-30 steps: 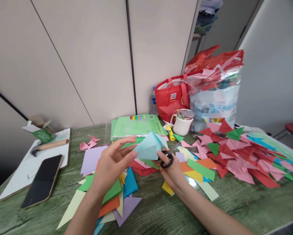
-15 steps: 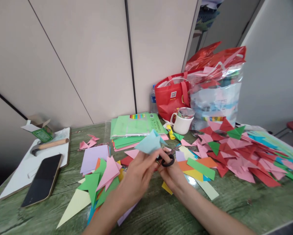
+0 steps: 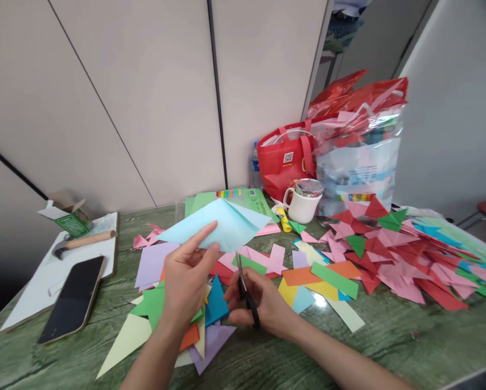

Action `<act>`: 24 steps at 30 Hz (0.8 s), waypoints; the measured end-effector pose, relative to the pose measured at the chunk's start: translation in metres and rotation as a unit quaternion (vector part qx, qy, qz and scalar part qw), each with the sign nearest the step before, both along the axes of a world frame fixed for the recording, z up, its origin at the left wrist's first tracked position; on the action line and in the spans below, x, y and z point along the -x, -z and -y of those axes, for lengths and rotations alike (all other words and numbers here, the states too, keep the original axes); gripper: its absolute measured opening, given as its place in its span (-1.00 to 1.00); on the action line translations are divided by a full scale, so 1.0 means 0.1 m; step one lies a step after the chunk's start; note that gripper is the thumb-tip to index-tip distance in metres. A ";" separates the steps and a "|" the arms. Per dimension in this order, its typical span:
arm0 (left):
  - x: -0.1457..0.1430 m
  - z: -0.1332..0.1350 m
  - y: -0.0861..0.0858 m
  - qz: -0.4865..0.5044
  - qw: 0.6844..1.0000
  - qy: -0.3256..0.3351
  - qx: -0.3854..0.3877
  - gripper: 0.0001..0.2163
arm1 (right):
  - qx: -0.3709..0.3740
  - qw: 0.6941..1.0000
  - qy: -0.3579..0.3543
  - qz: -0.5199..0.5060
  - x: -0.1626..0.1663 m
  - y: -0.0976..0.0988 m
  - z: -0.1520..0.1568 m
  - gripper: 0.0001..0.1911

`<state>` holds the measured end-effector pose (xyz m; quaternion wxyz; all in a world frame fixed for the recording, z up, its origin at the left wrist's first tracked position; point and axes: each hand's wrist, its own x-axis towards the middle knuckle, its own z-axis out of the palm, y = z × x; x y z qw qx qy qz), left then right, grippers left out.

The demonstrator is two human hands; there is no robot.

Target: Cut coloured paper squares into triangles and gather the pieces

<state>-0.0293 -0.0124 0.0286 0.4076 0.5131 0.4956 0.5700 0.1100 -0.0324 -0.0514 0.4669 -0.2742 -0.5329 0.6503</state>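
Note:
My left hand [image 3: 188, 276] pinches a light blue paper sheet [image 3: 222, 225] by its lower edge and holds it up above the green table [image 3: 267, 352]. The sheet is partly unfolded, with creases showing. My right hand [image 3: 261, 306] is closed on black-handled scissors [image 3: 245, 290], blades pointing up toward the sheet's bottom edge. Below both hands lie coloured paper triangles and scraps [image 3: 186, 319] in green, orange, purple and blue.
A large heap of red, pink and green folded triangles [image 3: 393, 254] covers the right side. A white mug [image 3: 302, 203], glue stick [image 3: 282, 219], red bag [image 3: 286, 162] and clear plastic bag [image 3: 356, 162] stand behind. At left, a phone [image 3: 72, 298], hammer [image 3: 83, 241] and small box [image 3: 66, 216].
The blue paper has been opened from a small folded shape into a wide sheet. My left hand moved back left holding it; my right hand dropped lower with the scissors turned upright.

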 end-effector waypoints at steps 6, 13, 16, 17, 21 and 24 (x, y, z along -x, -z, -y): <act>0.01 -0.01 0.02 -0.031 0.999 0.005 0.027 -0.60 | -0.010 0.999 -0.025 -0.019 -0.01 0.06 -0.03 -0.56; -0.03 -0.02 0.04 -0.051 0.998 0.025 0.040 -0.65 | -0.005 0.999 -0.015 -0.030 -0.03 0.06 -0.04 -0.60; -0.04 -0.03 0.05 -0.041 0.998 0.035 0.045 -0.66 | -0.004 1.000 -0.011 -0.027 -0.03 0.03 -0.04 -0.62; -0.04 -0.03 0.05 -0.038 0.998 0.038 0.045 -0.65 | -0.003 1.000 -0.009 -0.024 -0.03 0.02 -0.04 -0.62; -0.04 -0.03 0.07 -0.036 0.997 0.043 0.044 -0.62 | 0.003 1.000 -0.012 -0.026 -0.04 -0.01 -0.04 -0.61; -0.04 -0.04 0.08 -0.045 0.997 0.044 0.040 -0.63 | 0.003 0.999 -0.019 -0.031 -0.04 -0.03 -0.04 -0.60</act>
